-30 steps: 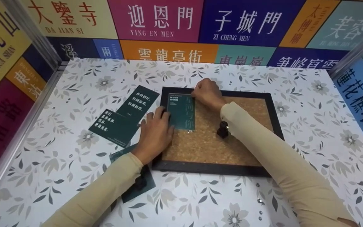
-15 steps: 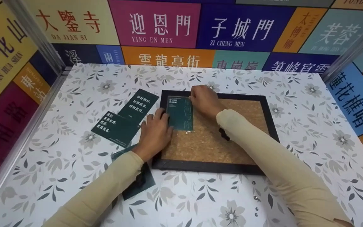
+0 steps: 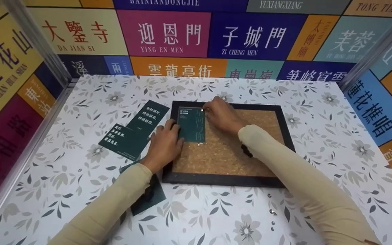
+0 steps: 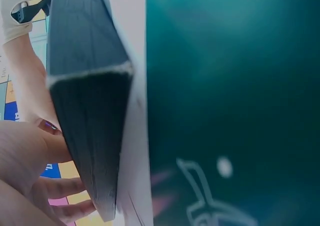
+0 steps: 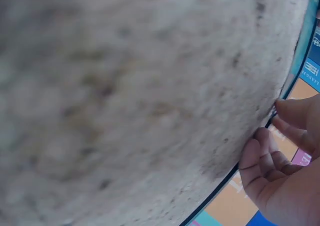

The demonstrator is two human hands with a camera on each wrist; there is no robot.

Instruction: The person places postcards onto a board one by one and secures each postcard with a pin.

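Note:
A dark green card (image 3: pixel 191 126) lies on the upper left of a cork board (image 3: pixel 231 153) with a black frame (image 3: pixel 216 179). Small shiny pins (image 3: pixel 200 144) show at the card's lower right edge. Another shiny pin (image 3: pixel 201 110) sits at its upper right corner. At that corner is my right hand (image 3: pixel 224 115), fingertips beside the pin; in the right wrist view its thumb and fingers are loosely bent and apart. My left hand (image 3: pixel 165 144) rests along the frame's left side with fingers extended by the card. The left wrist view shows the frame's corner (image 4: pixel 90 81) close up.
Left of the board lie two overlapping green cards with white writing, one upper (image 3: pixel 148 117) and one lower (image 3: pixel 124 141). Another green card (image 3: pixel 148 200) is partly under my left forearm. Several small metal pins (image 3: pixel 272 211) lie in front of the board. Printed panels (image 3: pixel 168 37) stand behind the flowered table.
My right hand has eased from a pressed fist at the card's upper right corner, its fingers loosening so the pin shows. The left hand stays in place. The head view has tilted upward.

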